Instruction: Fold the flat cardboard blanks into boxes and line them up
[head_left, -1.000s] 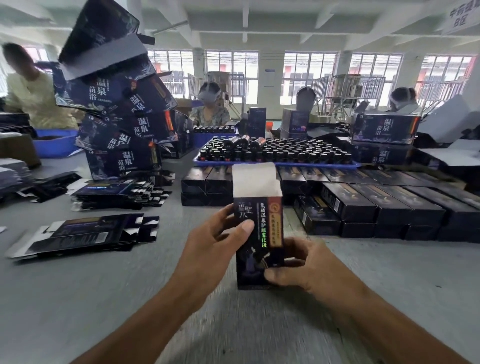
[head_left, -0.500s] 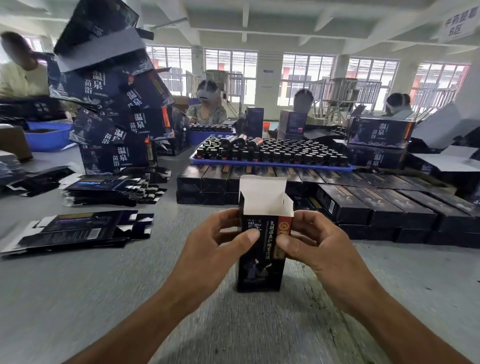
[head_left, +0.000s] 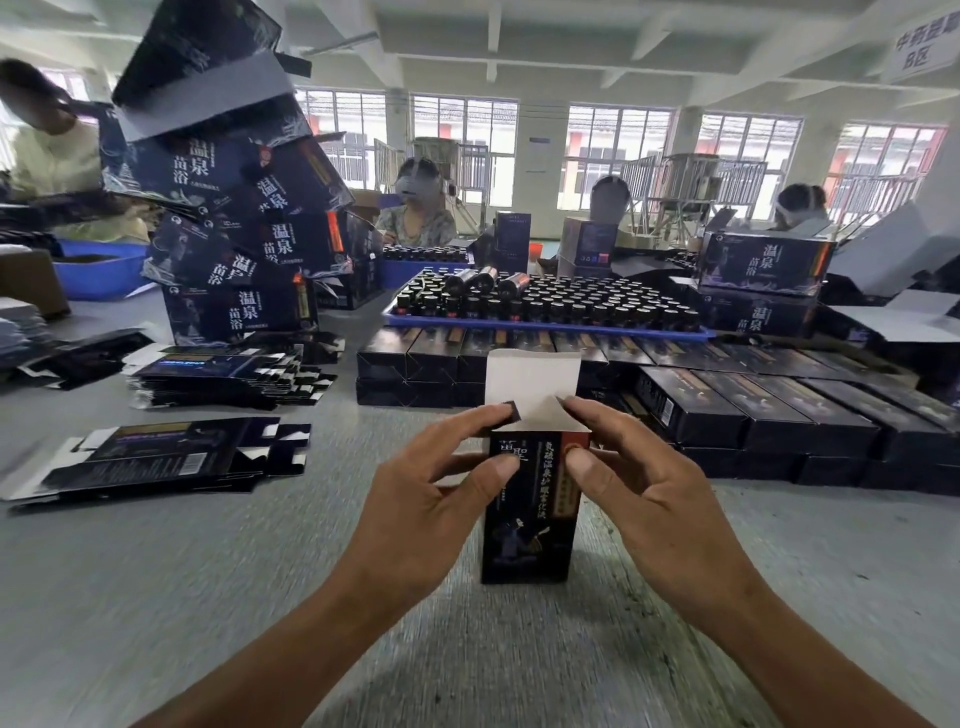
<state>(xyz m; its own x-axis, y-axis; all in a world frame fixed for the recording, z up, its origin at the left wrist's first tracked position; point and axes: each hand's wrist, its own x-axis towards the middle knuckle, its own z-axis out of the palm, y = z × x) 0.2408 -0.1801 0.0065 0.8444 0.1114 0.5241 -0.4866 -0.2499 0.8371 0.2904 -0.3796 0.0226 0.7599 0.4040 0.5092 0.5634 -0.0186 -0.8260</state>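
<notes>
Two hands pinching upright box, flat blanks left, finished boxes behind.

upright box, both hands pinching flaps

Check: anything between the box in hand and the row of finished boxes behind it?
Nothing visible. Left hand and right hand pinch the upright box at its open top; only bare grey table lies between it and the row of finished boxes.
</notes>
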